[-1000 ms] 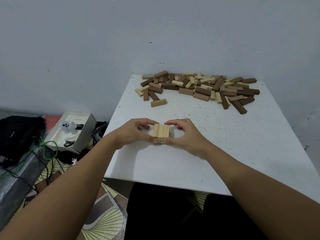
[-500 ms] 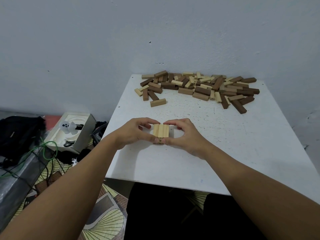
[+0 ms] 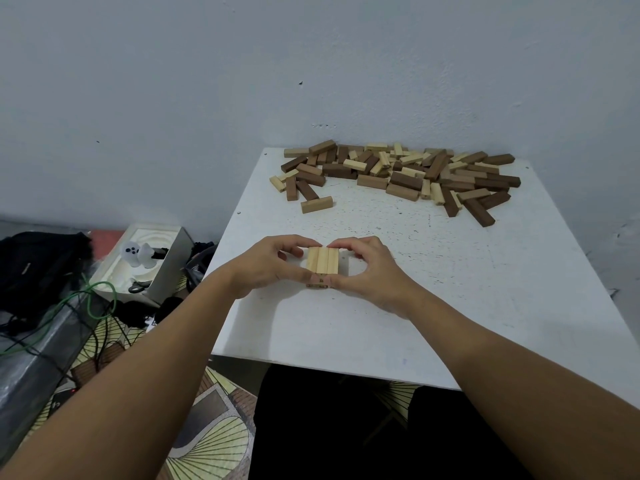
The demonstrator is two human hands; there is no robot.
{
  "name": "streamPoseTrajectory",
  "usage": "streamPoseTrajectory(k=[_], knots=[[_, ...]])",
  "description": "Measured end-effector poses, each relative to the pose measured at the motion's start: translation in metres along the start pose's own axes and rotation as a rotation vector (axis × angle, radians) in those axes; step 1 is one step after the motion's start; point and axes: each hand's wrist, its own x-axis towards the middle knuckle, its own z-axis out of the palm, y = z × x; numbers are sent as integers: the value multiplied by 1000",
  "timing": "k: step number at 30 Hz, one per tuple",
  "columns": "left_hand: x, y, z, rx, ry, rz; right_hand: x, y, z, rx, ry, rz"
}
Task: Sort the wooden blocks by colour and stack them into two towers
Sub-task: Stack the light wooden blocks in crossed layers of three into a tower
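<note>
Three pale blocks (image 3: 322,260) lie side by side as the top layer of a low light tower, set on the white table (image 3: 485,306) near the middle of its near edge. The left hand (image 3: 268,266) and the right hand (image 3: 367,271) close on it from either side, thumbs pressed to the near ends and curled forefingers meeting over the far ends, so each hand pinches the layer; this looks like squaring the three pieces flush so later layers sit level. At least one lower layer shows beneath the thumbs, though how many I cannot tell. The unsorted heap (image 3: 398,174) of dark and pale blocks stretches along the far edge from the far left corner towards the far right, well apart from the tower, probably to leave working room. One tan block (image 3: 317,204) lies alone just clear of the heap. No dark tower has been started.
</note>
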Motion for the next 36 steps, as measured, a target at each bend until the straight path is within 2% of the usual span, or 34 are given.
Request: streamPoseTrajectory(k=[4, 8, 10, 12, 18, 22, 27, 31, 36], knots=[[-1, 1, -4, 16, -31, -27, -4, -2, -6, -7, -55, 29], [-1, 1, -19, -79, -84, -84, -6, -6, -24, 237, -56, 78], [3, 3, -28, -178, -44, -86, -2, -8, -33, 275, -10, 110], [10, 5, -35, -199, 58, -61, 6, -9, -40, 211, 41, 104], [56, 10, -35, -28, 408, -23, 47, -17, -44, -29, 96, 5], [96, -1, -37, 204, 558, -63, 88, -21, -34, -275, 52, -116], [135, -12, -46, 340, 633, -129, 135, -21, -13, -579, 31, -206], [145, -25, -39, 493, 732, -37, 166, -14, -3, -797, 46, -318], [148, -31, -36, 454, 818, 36, 188, -9, 5, -825, 129, -368]])
